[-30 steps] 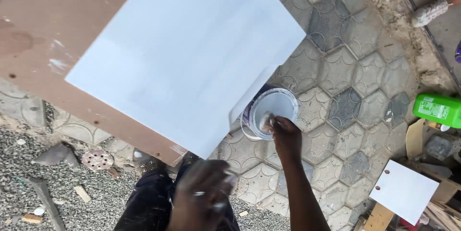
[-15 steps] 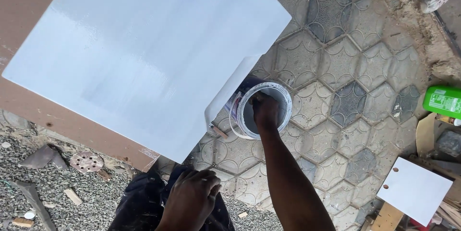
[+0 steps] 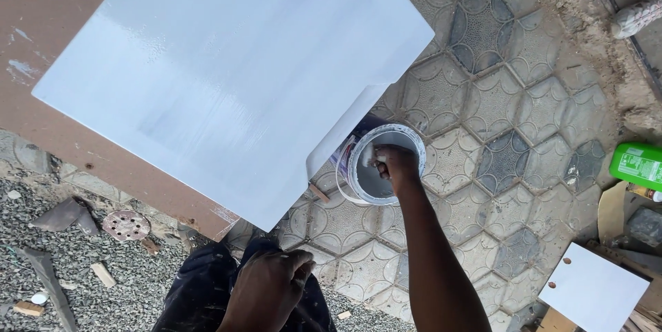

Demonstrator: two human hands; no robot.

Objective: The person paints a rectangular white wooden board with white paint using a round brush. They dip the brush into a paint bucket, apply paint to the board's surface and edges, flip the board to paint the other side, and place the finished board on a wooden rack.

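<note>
Right now my right hand [image 3: 394,164] is down inside the mouth of the paint bucket [image 3: 381,165], fingers curled together around a small pale thing that I cannot make out clearly; it could be a rag or a sponge. That bucket sits on the patterned paving [image 3: 496,97], just beside the lower right corner of the big white painted panel [image 3: 234,77], whose edge hides part of the rim. This panel lies glossy and wet-looking on a brown board [image 3: 48,22] that sticks out past it on the left and lower sides.

My left hand [image 3: 267,289] rests lower down, near my dark trousers [image 3: 200,284], fingers bent inward and holding nothing that I can see.

Well apart on the right I see 1 green container [image 3: 638,165] and, lower, 1 smaller white panel [image 3: 594,292]. On the gravel at the left lies a round sanding disc [image 3: 125,225].
</note>
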